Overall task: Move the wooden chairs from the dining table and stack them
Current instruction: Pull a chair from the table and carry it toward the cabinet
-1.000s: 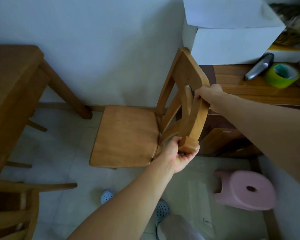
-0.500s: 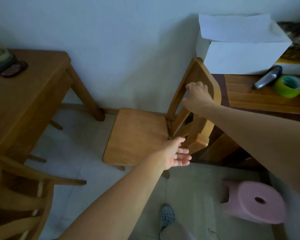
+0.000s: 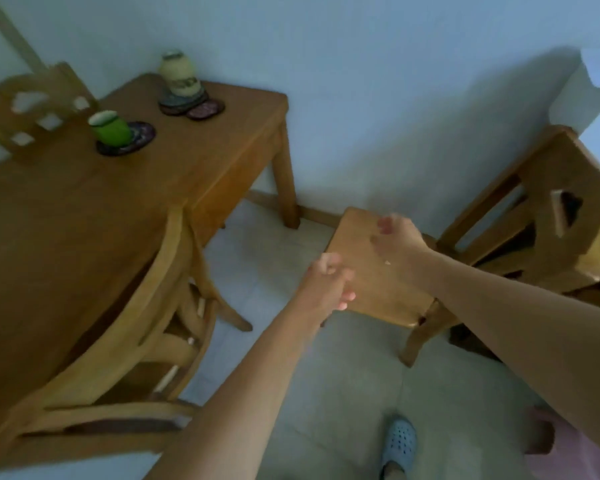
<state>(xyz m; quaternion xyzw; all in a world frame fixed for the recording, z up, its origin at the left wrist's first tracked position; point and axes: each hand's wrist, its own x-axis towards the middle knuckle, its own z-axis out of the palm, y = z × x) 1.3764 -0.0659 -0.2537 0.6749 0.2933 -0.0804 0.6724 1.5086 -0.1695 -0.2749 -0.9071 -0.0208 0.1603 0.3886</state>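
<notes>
— Hands first: your left hand (image 3: 328,285) and right hand (image 3: 394,242) hang half-curled, each grip empty, over the smooth flat seat of the honey-coloured wooden chair (image 3: 378,271) by the wall.

— And the rest?

— Another slatted wooden chair (image 3: 146,327) sits tucked at the brown wooden table (image 3: 125,188).

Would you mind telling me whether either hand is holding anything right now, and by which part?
Nothing is held: the left hand and right hand hover empty above the chair seat.

Dining table (image 3: 194,174): green cup (image 3: 111,127) on dark coaster (image 3: 137,140), jar (image 3: 181,74) on coasters. Tiled floor (image 3: 343,375): wooden chair (image 3: 388,271) by wall, 2nd chair (image 3: 146,327) tucked at table.
</notes>
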